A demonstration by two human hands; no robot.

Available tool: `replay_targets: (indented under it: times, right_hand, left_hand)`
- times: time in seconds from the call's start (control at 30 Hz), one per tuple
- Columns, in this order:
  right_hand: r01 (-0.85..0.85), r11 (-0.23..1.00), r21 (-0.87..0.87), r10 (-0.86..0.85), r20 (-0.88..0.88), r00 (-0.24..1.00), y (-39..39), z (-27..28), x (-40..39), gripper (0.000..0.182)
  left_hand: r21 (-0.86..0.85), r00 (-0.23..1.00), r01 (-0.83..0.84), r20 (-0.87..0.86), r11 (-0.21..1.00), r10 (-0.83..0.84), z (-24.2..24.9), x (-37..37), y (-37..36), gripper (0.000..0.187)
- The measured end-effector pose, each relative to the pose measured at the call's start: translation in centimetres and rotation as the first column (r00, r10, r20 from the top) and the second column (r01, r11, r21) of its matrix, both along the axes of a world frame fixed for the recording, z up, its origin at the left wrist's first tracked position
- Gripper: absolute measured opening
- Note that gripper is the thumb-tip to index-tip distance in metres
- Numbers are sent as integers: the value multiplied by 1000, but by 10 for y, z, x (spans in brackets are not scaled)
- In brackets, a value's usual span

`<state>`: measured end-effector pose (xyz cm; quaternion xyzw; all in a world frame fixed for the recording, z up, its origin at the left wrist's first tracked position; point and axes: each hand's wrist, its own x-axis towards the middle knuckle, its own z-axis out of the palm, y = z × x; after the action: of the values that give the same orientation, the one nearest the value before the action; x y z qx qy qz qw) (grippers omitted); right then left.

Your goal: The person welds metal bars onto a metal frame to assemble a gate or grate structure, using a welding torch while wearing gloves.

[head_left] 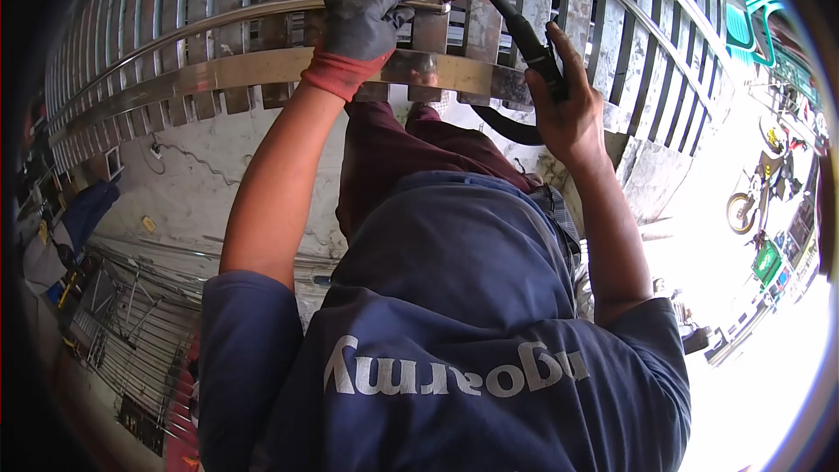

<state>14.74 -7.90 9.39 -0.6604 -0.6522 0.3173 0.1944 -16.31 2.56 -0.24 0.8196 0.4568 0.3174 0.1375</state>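
From here, the gloved left hand (360,24) looks closed round the metal tube (236,14), laid across the slatted bench (201,2); the right hand (568,114), bare, is wrapped loosely round the torch (523,35), its nozzle near the tube's end. A slack hold could let the nozzle wander; spatter might burn that skin.

Black torch (527,42) near shiny tube (262,10)

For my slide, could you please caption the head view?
Gloved left hand on metal tube, bare right hand holding welding torch.
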Motion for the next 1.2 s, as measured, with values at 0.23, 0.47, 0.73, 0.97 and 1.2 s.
replay_targets:
  times: [0.23, 0.47, 0.73, 0.97, 1.2]
  right_hand:
    - [-2, 1000, -3, 2, 12, 1000, 0, 0, 0, 70]
    - [10, 1000, -1, -10, 13, 1000, 1, 3, -2, 69]
    - [-2, 1000, -11, 2, -9, 1000, 1, 5, -3, 69]
    - [-18, 1000, 22, 18, 12, 1000, 1, 2, -3, 67]
    - [-87, 990, 112, 86, 7, 996, 3, -7, 3, 66]
  left_hand:
    - [64, 999, -27, -20, 998, 28, 1, 2, 0, 40]
    - [65, 1000, -11, 22, 998, 10, -8, 1, 4, 39]
    - [148, 999, -22, 36, 989, 17, -10, 3, 8, 30]
    - [103, 1000, -7, 26, 995, 4, -11, 0, 6, 39]
    - [19, 990, -12, 138, 1000, 9, -22, 0, 7, 32]
